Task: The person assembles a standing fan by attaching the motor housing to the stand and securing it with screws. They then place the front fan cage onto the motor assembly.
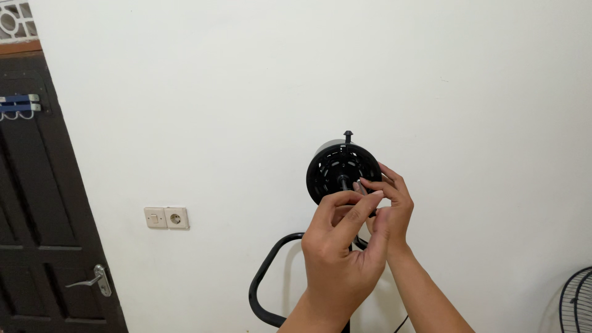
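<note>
A black round fan motor housing (336,166) stands on a pole in front of a white wall, with its short shaft (342,180) pointing at me and a small knob on top. My left hand (339,259) is raised in front of the housing's lower edge, thumb and forefinger curled toward the shaft. My right hand (394,209) reaches in from the right, its fingertips pinched just beside the shaft end. The fingertips of both hands meet there. Anything small held between them is hidden.
A black curved tube (265,283) loops out left of the pole. A wall socket and switch (166,217) sit to the left. A dark wooden door (43,234) with a silver handle (92,280) fills the left edge. A round fan grille (576,302) shows at the lower right.
</note>
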